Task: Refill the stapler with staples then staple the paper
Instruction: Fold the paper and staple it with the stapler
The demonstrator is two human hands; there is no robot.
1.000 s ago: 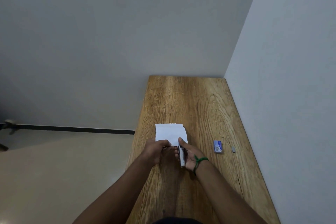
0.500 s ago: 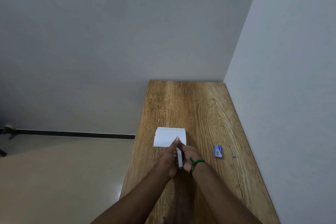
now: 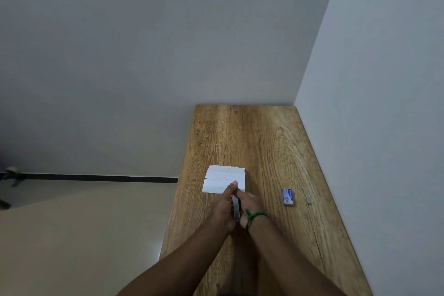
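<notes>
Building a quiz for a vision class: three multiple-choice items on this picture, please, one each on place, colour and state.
1. Where does the blue staple box lie?
A. right of the paper, on the table
B. on the paper
C. on the floor

2. The band on the right wrist is
A. red
B. yellow
C. green

3. The stapler is
A. lying alone at the far end
B. gripped by left hand and right hand
C. inside the box

1 A: box sits apart, rightwards of the paper.
2 C: band plainly green.
3 B: both hands close round it at the paper's near edge.
</notes>
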